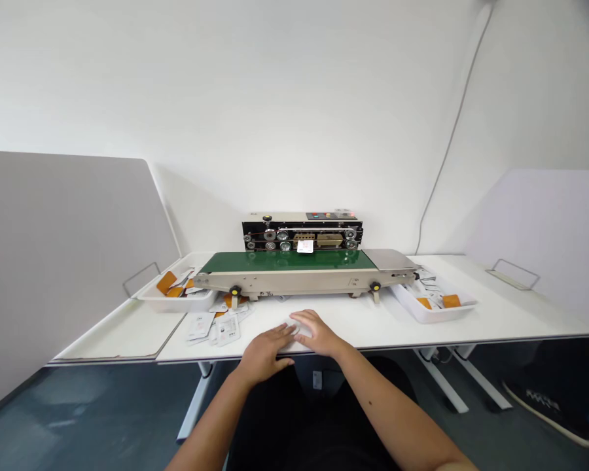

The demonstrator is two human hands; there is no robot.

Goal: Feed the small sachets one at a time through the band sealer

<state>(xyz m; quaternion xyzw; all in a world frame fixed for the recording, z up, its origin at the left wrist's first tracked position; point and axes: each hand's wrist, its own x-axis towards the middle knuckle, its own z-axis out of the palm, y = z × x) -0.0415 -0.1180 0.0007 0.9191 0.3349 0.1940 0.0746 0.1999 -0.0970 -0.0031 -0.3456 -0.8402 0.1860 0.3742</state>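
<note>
Near the table's front edge, my left hand (266, 354) lies with its fingers stretched out and its thumb apart, fingertips on a small white packet (302, 329). My right hand (319, 333) meets it from the right, fingers and thumb curved around the packet, which is mostly covered. Behind them stands a band sealing machine (302, 234) with a green conveyor belt (285, 261). One white sachet (305, 246) with reddish print is upright at the sealing slot. Several flat white sachets (228, 329) are loosely piled left of my hands.
A white bin (177, 305) of orange and white sachets stands left of the conveyor, another bin (429, 315) to its right. Grey partitions (63, 248) flank the table. A metal plate (387, 260) extends the belt's right end. A person's shoe (544, 409) shows at lower right.
</note>
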